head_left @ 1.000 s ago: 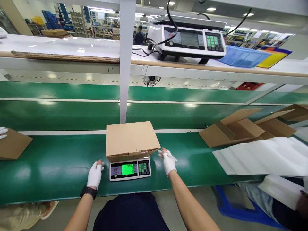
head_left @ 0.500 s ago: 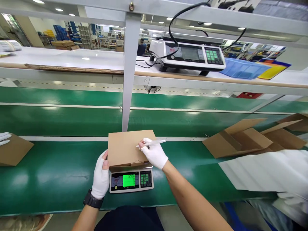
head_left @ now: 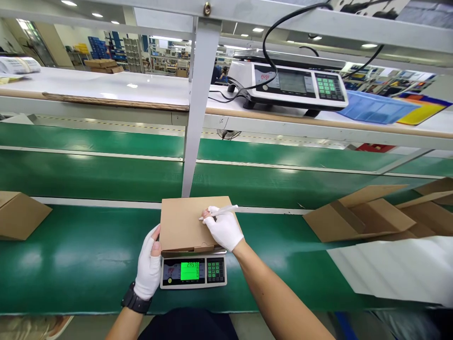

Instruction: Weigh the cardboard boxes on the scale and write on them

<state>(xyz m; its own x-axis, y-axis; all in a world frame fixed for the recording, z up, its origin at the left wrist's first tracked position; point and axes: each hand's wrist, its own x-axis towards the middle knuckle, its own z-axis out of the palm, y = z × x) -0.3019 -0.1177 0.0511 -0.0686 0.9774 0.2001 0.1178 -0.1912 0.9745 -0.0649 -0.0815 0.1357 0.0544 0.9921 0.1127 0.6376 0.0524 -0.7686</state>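
Observation:
A closed cardboard box (head_left: 184,222) rests on a digital weighing scale (head_left: 193,272), covering its pan. The scale's green display is lit and shows digits. My left hand (head_left: 147,262), in a white glove with bare fingertips, grips the box's left side, thumb at the near corner and fingers partly hidden behind the edge. In my right hand (head_left: 222,228), gloved the same way, is a white pen (head_left: 226,209). Its tip points left at the top of the box; whether it touches the cardboard I cannot tell.
Open cardboard boxes (head_left: 364,217) stand on the green belt (head_left: 95,255) at right, near a person's white sleeve (head_left: 399,269). Another carton (head_left: 23,215) lies at far left. Beyond a metal post (head_left: 200,94), the shelf carries a second scale (head_left: 290,85) and a blue bin (head_left: 382,106).
The scale's display reads different digits. My right hand and the pen have shifted slightly on the box top. Another person's gloved hand has left the carton at far left. The camera view has moved a little.

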